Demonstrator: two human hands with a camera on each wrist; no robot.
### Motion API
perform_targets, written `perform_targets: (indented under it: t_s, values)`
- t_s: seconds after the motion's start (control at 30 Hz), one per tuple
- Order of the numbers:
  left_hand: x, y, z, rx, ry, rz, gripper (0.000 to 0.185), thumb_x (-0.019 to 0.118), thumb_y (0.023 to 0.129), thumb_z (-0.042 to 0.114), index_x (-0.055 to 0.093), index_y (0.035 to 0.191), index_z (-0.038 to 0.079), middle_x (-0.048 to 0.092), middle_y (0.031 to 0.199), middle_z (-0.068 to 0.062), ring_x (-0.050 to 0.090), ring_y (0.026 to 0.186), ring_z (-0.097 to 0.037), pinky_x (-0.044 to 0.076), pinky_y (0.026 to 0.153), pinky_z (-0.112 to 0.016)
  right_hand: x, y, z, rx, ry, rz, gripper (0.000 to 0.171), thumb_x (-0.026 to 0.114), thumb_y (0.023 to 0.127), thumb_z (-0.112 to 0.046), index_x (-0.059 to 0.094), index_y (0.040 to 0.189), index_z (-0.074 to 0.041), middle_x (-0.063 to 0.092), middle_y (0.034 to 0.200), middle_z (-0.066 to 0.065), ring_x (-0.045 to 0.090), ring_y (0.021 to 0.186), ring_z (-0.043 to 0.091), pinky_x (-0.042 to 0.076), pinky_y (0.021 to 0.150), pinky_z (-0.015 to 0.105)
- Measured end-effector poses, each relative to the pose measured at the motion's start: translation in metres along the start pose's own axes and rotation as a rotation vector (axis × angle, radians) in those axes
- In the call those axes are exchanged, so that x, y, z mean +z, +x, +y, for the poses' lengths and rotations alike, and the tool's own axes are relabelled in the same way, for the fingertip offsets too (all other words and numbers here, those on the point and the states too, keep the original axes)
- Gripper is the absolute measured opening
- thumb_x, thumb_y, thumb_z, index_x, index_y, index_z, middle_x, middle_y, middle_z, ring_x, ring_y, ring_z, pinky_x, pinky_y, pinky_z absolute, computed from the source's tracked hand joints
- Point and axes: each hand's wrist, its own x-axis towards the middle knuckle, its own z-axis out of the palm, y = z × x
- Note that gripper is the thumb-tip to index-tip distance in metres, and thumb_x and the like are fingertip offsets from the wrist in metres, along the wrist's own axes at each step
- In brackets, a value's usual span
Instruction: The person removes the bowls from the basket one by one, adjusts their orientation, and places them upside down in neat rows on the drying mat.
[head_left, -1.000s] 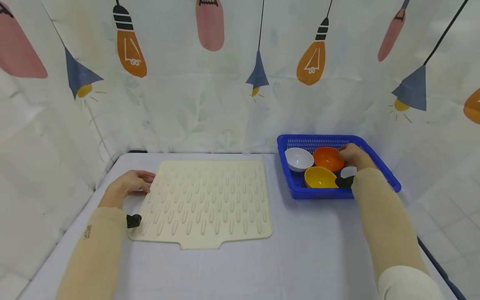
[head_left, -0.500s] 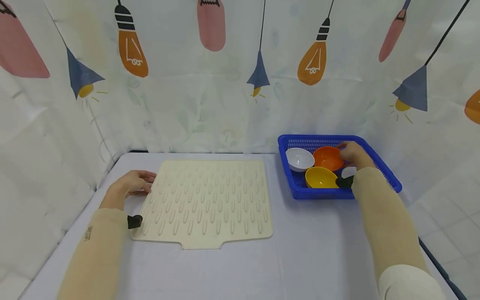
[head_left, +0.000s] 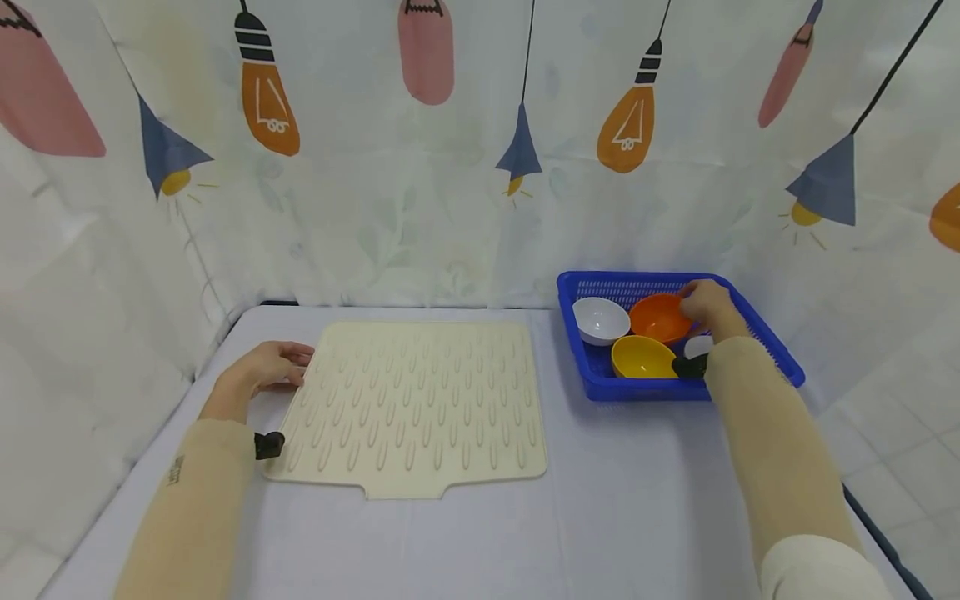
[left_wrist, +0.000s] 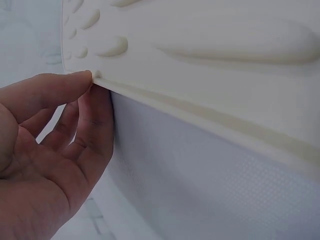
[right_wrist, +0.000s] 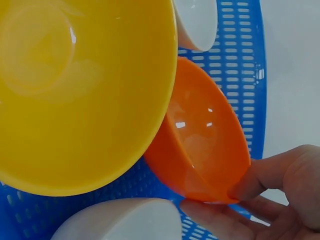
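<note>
At three o'clock, my right grip (head_left: 707, 307) is pinching a round, orange, plastic-looking bowl (head_left: 654, 317); at nine, my left grip (head_left: 266, 364) is pinching, probably steadying, a rectangular cream rubbery-looking mat (head_left: 420, 408).

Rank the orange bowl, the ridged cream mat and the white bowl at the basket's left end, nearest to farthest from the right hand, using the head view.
1. Orange bowl: held at its right rim by the right hand.
2. White bowl: left end of the blue basket.
3. Ridged cream mat: left of the basket.
</note>
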Motion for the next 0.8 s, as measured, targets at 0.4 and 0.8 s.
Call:
perform_targets:
  t_s: [0.4, 0.8]
  values:
    - [0.000, 0.000, 0.003, 0.005, 0.004, -0.001, 0.076, 0.067, 0.084, -0.014, 0.034, 0.152, -0.010, 0.042, 0.147, -0.029, 0.058, 0.116, -0.029, 0.057, 0.085, -0.032, -0.014, -0.006, -0.006, -0.042, 0.060, -0.005, 0.051, 0.047, 0.094, 0.003, 0.039, 0.142, 0.017, 0.040, 0.135, 0.041, 0.057, 0.112, 0.055, 0.060, 0.079, 0.048]
    - [0.001, -0.003, 0.004, 0.003, 0.008, 0.001, 0.076, 0.071, 0.091, -0.003, 0.030, 0.155, -0.008, 0.039, 0.150, -0.030, 0.059, 0.113, -0.028, 0.056, 0.093, -0.039, -0.024, -0.015, -0.014, -0.126, 0.142, -0.041, 0.054, 0.050, 0.094, 0.002, 0.039, 0.146, 0.013, 0.045, 0.134, 0.040, 0.069, 0.090, 0.036, 0.057, 0.086, 0.053]
